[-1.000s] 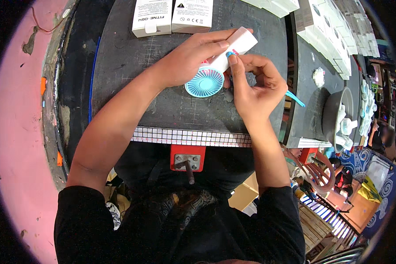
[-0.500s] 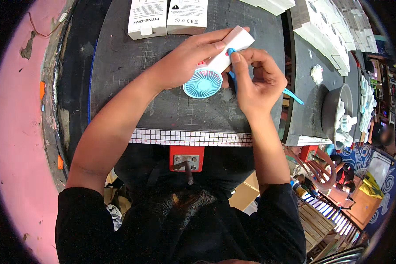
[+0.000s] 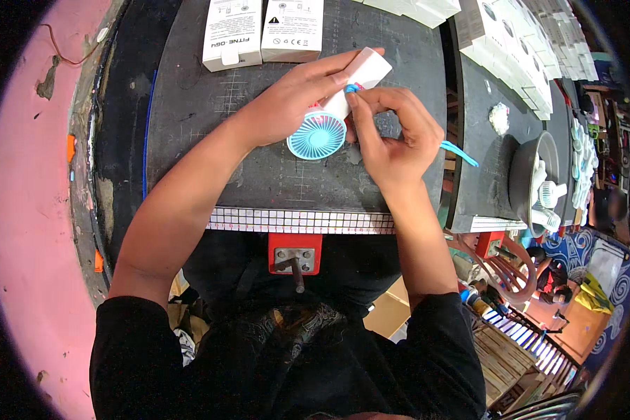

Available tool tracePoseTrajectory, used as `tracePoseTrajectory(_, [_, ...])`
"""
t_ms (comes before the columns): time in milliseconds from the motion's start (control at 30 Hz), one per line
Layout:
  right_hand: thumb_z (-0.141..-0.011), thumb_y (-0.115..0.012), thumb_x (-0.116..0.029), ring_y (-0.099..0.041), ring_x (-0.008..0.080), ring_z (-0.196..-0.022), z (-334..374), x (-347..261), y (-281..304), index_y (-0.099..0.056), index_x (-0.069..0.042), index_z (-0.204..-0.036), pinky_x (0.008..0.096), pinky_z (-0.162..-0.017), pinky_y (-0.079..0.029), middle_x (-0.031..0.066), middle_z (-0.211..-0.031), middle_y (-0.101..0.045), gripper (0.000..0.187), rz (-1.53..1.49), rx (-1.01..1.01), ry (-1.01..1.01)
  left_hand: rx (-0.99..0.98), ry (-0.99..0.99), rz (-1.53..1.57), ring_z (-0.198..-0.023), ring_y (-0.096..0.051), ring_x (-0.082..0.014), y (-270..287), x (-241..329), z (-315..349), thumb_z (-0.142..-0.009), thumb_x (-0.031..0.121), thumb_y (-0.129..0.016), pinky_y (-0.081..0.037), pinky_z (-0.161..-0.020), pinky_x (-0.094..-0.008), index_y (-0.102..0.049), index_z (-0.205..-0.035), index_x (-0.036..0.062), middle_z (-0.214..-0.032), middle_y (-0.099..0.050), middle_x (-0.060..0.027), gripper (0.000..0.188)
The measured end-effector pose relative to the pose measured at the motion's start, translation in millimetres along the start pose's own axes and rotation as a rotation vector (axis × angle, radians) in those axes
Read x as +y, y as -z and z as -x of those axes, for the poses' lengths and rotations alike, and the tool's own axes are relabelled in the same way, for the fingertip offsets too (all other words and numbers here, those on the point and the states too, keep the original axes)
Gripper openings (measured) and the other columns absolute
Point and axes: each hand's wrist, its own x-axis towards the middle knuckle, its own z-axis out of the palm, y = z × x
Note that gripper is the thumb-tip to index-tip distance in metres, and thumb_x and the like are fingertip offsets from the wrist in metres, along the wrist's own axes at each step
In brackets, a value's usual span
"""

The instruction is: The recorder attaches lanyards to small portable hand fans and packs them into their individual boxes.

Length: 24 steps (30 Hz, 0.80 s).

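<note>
My left hand (image 3: 283,105) is wrapped around a small handheld fan (image 3: 368,68) with a white handle and a round light-blue grille facing up toward me. The grille sits at the near end, below my fingers, and the handle points away to the upper right. With thumb and forefinger, my right hand (image 3: 399,136) pinches a blue strap (image 3: 460,152) against the side of the handle. One end of the strap sticks out to the right of that hand; the part inside the palm is hidden. A bit of pink-red shows on the fan beside the fingers.
Two white printed boxes (image 3: 285,31) lie at the back of the dark work mat (image 3: 189,164). A ruled strip (image 3: 294,220) edges the front. On the right-hand table stand stacked white boxes (image 3: 504,52), a grey basin (image 3: 521,175) with fans, and a small white clump (image 3: 499,119).
Both hands and the fan have shifted slightly left and down. My right hand still pinches the strap at the handle, its fingers more stretched than before.
</note>
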Motion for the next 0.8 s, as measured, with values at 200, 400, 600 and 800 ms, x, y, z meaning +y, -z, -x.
tracePoseTrajectory(200, [-0.099, -0.073, -0.009, -0.069, 0.0101, -0.07, -8.3, 34.9, 18.2, -0.07, 0.0, -0.1, 0.0228, -0.064, -0.051, 0.0057, -0.082, -0.074, 0.01, -0.444, 0.398, -0.541, -0.036, 0.088, 0.221, -0.079, -0.073, -0.0257, -2.9, 12.9, 1.2, -0.112, 0.031, -0.037, -0.06, -0.077, -0.0393, -0.028, -0.165, 0.0072, -0.096, -0.062, -0.0102, 0.058])
tracePoseTrajectory(400, [-0.099, -0.072, -0.007, -0.073, 0.0168, -0.08, -10.6, 48.5, 13.0, -0.071, 0.003, -0.101, 0.0278, -0.076, -0.055, 0.0082, -0.086, -0.074, 0.01, -0.332, 0.494, -0.452, -0.018, 0.124, 0.381, -0.085, -0.074, -0.0279, 5.9, 6.0, 0.2, -0.112, 0.03, -0.034, -0.062, -0.082, -0.0458, -0.031, -0.16, 0.0076, -0.1, -0.063, -0.0138, 0.053])
tracePoseTrajectory(600, [-0.097, -0.062, 0.003, -0.062, 0.0178, -0.101, -10.8, 52.2, 13.8, -0.078, -0.006, -0.115, 0.0299, -0.088, -0.049, 0.0121, -0.115, -0.064, 0.026, 0.238, 0.287, -0.151, -0.078, 0.09, 0.504, -0.09, -0.074, -0.0314, 12.0, 9.2, 4.1, -0.105, 0.023, -0.036, -0.061, -0.085, -0.0512, -0.034, -0.151, 0.0036, -0.105, -0.064, -0.0174, 0.05])
tracePoseTrajectory(800, [-0.093, -0.07, -0.011, -0.054, 0.011, -0.083, -21.1, 21.5, 24.1, -0.062, 0.001, -0.137, 0.0278, -0.078, -0.046, 0.0022, -0.09, -0.057, 0.046, -0.353, -0.153, -0.179, -0.131, 0.203, 0.463, -0.096, -0.074, -0.0343, 11.9, 16.3, 6.4, -0.1, 0.02, -0.047, -0.062, -0.083, -0.0466, -0.014, -0.161, 0.002, -0.113, -0.067, -0.0251, 0.071])
